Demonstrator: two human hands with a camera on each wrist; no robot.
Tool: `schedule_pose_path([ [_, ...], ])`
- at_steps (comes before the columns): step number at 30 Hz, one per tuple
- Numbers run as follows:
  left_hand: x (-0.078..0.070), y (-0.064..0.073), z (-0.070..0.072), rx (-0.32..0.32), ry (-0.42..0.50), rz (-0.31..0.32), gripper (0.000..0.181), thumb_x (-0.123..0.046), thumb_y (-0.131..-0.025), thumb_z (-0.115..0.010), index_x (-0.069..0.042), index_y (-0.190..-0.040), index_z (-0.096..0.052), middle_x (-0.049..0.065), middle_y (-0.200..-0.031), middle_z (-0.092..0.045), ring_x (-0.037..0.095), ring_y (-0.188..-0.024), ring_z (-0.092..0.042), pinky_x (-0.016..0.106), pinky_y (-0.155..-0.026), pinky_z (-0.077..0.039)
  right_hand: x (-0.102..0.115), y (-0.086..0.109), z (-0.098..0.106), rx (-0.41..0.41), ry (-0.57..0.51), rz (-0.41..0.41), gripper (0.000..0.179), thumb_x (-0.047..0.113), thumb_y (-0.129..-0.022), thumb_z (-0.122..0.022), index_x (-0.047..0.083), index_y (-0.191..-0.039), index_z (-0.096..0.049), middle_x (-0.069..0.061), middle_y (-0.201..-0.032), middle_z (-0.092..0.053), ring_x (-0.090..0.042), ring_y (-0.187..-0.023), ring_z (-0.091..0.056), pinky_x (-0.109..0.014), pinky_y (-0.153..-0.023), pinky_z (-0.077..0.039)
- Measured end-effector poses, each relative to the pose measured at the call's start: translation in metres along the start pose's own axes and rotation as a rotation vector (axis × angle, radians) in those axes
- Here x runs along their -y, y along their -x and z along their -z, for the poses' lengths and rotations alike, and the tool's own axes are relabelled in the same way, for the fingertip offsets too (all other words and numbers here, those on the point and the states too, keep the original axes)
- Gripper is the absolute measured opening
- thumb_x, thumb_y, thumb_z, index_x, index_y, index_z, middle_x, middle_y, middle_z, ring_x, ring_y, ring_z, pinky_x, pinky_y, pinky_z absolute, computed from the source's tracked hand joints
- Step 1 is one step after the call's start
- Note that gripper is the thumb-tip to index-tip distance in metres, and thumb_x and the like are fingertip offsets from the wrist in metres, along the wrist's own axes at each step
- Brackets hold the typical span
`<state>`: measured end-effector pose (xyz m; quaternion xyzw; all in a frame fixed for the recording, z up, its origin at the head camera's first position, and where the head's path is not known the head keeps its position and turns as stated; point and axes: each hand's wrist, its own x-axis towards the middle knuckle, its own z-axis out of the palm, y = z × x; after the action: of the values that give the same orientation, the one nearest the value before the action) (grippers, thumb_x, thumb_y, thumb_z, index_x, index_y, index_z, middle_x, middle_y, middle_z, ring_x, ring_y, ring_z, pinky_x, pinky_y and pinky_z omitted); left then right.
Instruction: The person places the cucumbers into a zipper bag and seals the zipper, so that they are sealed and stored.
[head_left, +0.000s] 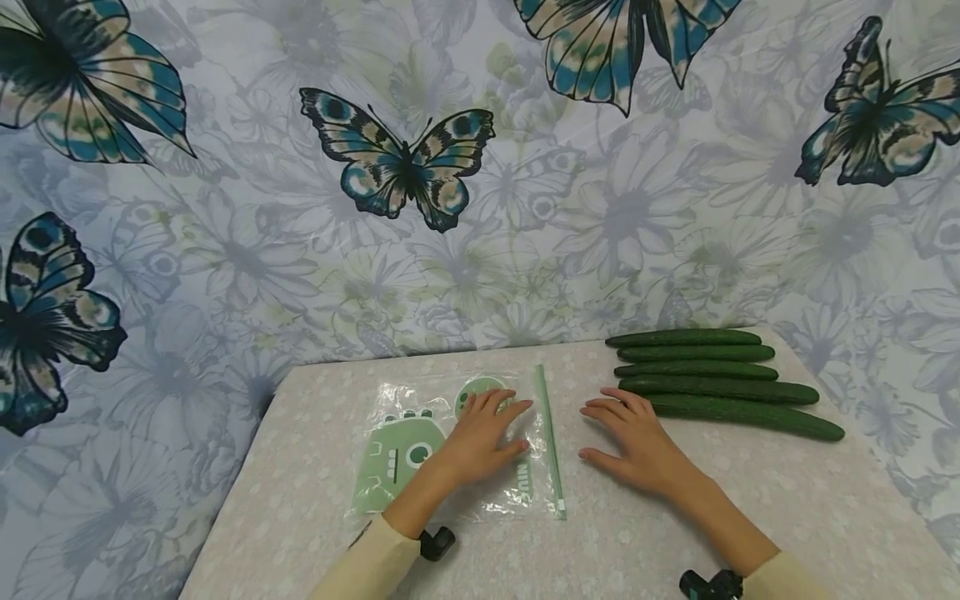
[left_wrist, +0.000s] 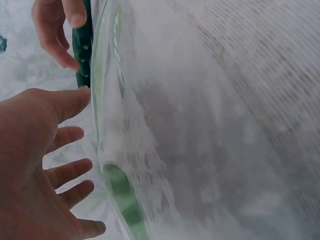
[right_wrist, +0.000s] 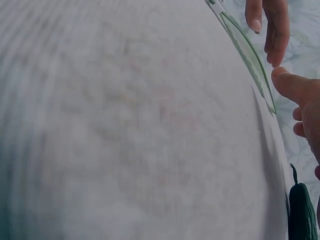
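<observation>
A clear zip bag (head_left: 480, 500) with a green cartoon print lies flat on the table, its green slider strip (head_left: 550, 442) on the right side. Over the bag's right half is my left hand (head_left: 480, 433), fingers spread and holding nothing; the left wrist view shows this hand (left_wrist: 30, 160) with its fingers apart above the plastic. My right hand (head_left: 637, 442) is between the bag and the cucumbers, fingers loosely extended, nothing in its grasp. Its fingertips are near the left end of the closest cucumber (head_left: 750, 417). In the right wrist view a cucumber (right_wrist: 301, 215) shows below that hand (right_wrist: 305, 100).
Several cucumbers (head_left: 697, 369) lie side by side at the table's back right. The table (head_left: 300, 500) has a pale patterned cover. Right behind it hangs a floral cloth (head_left: 247, 250) with large butterflies. A small black camera (head_left: 437, 543) sits on the left wrist.
</observation>
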<state>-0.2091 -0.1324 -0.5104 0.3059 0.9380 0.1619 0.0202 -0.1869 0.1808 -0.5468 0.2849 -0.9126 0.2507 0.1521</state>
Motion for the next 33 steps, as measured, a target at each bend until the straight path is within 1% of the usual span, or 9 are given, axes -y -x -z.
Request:
schedule_pose_path([
  [3, -0.006, -0.007, 0.002, 0.002, -0.032, -0.012, 0.057, -0.037, -0.106, -0.069, -0.027, -0.16, -0.052, 0.008, -0.156, -0.053, 0.033, -0.146, -0.048, 0.065, -0.125, -0.037, 0.0, -0.002, -0.002, 0.0, 0.013, -0.01, 0.058, 0.043, -0.09, -0.085, 0.013, -0.138, -0.071, -0.007, -0.142, -0.069, -0.039, -0.148, -0.048, -0.068, -0.117, -0.036],
  [6, -0.011, -0.014, 0.001, 0.007, -0.069, -0.006, 0.052, -0.034, -0.105, -0.07, -0.028, -0.155, -0.058, 0.004, -0.145, -0.06, 0.028, -0.134, -0.057, 0.056, -0.111, -0.048, -0.001, -0.002, -0.003, -0.009, 0.014, -0.01, 0.051, 0.039, -0.091, -0.085, 0.013, -0.133, -0.074, -0.007, -0.141, -0.07, -0.039, -0.147, -0.048, -0.067, -0.118, -0.036],
  [9, -0.013, -0.021, -0.001, 0.015, -0.094, -0.007, 0.047, -0.032, -0.104, -0.072, -0.027, -0.15, -0.063, 0.001, -0.136, -0.063, 0.023, -0.123, -0.063, 0.05, -0.098, -0.054, -0.002, 0.0, -0.005, -0.023, 0.008, -0.003, 0.042, 0.034, -0.092, -0.085, 0.014, -0.128, -0.076, -0.008, -0.14, -0.07, -0.04, -0.146, -0.049, -0.067, -0.117, -0.036],
  [14, -0.013, -0.031, -0.004, 0.024, -0.095, -0.035, 0.046, -0.027, -0.104, -0.072, -0.028, -0.149, -0.064, 0.0, -0.128, -0.064, 0.019, -0.112, -0.064, 0.04, -0.092, -0.059, -0.002, 0.001, -0.005, -0.044, 0.015, 0.002, 0.035, 0.03, -0.091, -0.085, 0.014, -0.122, -0.079, -0.009, -0.137, -0.071, -0.043, -0.143, -0.051, -0.069, -0.114, -0.037],
  [18, -0.013, -0.038, -0.007, 0.06, -0.097, -0.054, 0.054, -0.022, -0.103, -0.073, -0.033, -0.154, -0.059, -0.001, -0.126, -0.061, 0.017, -0.106, -0.063, 0.034, -0.083, -0.058, -0.001, 0.002, -0.003, -0.049, 0.021, 0.0, 0.03, 0.028, -0.091, -0.086, 0.015, -0.118, -0.08, -0.01, -0.136, -0.072, -0.044, -0.142, -0.053, -0.07, -0.113, -0.038],
  [21, -0.013, -0.041, -0.009, 0.089, -0.106, -0.049, 0.056, -0.019, -0.103, -0.073, -0.037, -0.153, -0.058, -0.001, -0.125, -0.059, 0.016, -0.103, -0.062, 0.031, -0.076, -0.056, 0.0, 0.003, -0.002, -0.04, 0.021, -0.001, 0.028, 0.028, -0.092, -0.085, 0.015, -0.116, -0.08, -0.01, -0.136, -0.072, -0.044, -0.142, -0.053, -0.071, -0.113, -0.039],
  [25, -0.014, -0.043, -0.01, 0.1, -0.108, -0.032, 0.049, -0.018, -0.103, -0.074, -0.035, -0.148, -0.063, -0.001, -0.126, -0.059, 0.016, -0.102, -0.063, 0.031, -0.076, -0.056, 0.0, 0.003, -0.002, -0.018, 0.015, -0.008, 0.028, 0.03, -0.092, -0.085, 0.016, -0.117, -0.08, -0.01, -0.137, -0.071, -0.043, -0.144, -0.051, -0.071, -0.113, -0.039],
  [30, -0.014, -0.042, -0.011, 0.079, -0.084, -0.021, 0.042, -0.016, -0.101, -0.074, -0.026, -0.141, -0.066, 0.001, -0.122, -0.063, 0.017, -0.1, -0.064, 0.035, -0.083, -0.058, 0.0, 0.004, -0.003, -0.003, 0.004, -0.012, 0.028, 0.03, -0.093, -0.085, 0.017, -0.117, -0.08, -0.01, -0.138, -0.071, -0.042, -0.145, -0.05, -0.072, -0.114, -0.039],
  [33, -0.014, -0.041, -0.011, 0.068, -0.071, -0.022, 0.037, -0.015, -0.102, -0.072, -0.022, -0.137, -0.067, 0.001, -0.118, -0.065, 0.017, -0.101, -0.066, 0.036, -0.085, -0.059, 0.002, 0.003, -0.004, 0.01, -0.024, -0.024, 0.028, 0.031, -0.094, -0.084, 0.017, -0.118, -0.08, -0.009, -0.139, -0.07, -0.041, -0.146, -0.049, -0.071, -0.115, -0.037],
])
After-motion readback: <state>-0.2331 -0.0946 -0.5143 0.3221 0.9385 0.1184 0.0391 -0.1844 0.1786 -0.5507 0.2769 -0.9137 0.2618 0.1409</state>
